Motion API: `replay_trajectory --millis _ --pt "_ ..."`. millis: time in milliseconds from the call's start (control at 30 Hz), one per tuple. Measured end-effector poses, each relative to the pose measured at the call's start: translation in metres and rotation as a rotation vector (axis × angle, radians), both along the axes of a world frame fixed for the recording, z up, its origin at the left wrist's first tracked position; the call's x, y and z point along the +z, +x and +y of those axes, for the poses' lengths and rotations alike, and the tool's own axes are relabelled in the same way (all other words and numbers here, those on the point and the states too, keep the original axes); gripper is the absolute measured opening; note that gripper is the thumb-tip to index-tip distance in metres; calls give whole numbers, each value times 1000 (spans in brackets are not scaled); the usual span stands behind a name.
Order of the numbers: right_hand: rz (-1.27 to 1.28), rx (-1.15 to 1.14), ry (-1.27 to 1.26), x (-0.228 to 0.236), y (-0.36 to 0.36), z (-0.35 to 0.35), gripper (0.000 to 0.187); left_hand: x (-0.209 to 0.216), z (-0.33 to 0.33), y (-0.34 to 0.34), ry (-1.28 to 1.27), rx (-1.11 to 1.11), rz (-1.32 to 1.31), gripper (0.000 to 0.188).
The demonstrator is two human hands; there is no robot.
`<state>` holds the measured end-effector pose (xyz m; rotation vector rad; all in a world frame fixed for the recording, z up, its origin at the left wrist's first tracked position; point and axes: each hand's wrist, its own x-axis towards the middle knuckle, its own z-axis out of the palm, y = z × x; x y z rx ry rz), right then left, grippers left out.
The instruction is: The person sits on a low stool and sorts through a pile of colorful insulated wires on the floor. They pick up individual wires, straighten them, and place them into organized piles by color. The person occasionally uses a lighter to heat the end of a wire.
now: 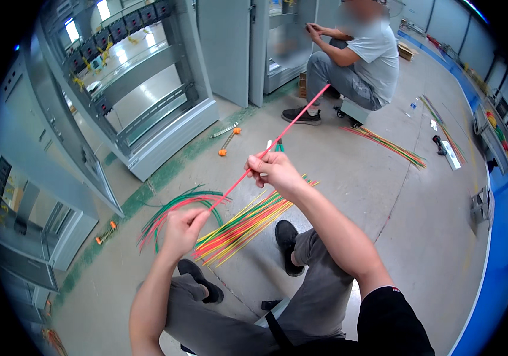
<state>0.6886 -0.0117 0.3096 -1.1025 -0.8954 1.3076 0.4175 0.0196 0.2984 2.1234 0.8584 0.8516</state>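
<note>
A red wire (229,191) runs slanting between my two hands and stretches on past the right one, up toward the far side. My left hand (184,228) pinches its near end between thumb and fingers. Farther along, my right hand (270,171) grips the same wire with closed fingers. Below my hands, a bundle of straight red, yellow and green wires (248,222) lies on the floor between my feet. Beside it, to the left, is a pile of curved green and red wires (174,209). Green-handled pliers (279,146) lie just behind my right hand.
Grey open-fronted cabinets (171,139) line the left and back. A co-worker (372,62) sits on a low wheeled seat at the far side. More wires (384,145) lie near that seat, with a white power strip (450,155) farther right. Orange-ended tools (228,141) lie by the cabinet.
</note>
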Motion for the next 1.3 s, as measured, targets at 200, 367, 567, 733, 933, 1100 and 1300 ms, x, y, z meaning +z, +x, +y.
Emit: replay_trajectory --millis 200,367,567,733,933,1100,1300 --pt "10 42 71 -11 -5 6 24 3 -9 -2 77 127 -18 16" --pt "-25 29 171 -8 -5 4 26 -9 2 -4 106 101 21 19" --pt "81 24 145 10 18 -1 29 -9 2 -20 -156 57 -89 15" --pt "-10 18 198 5 16 -4 30 -16 -2 -16 -90 104 -142 15" --pt "70 -34 217 -1 9 1 29 -5 -4 -13 -51 107 -128 15" --pt "71 86 118 -2 -17 -5 31 -4 -6 -6 -94 46 -100 15" --pt "205 2 134 5 18 -2 32 6 -4 -13 -380 -11 -148 16"
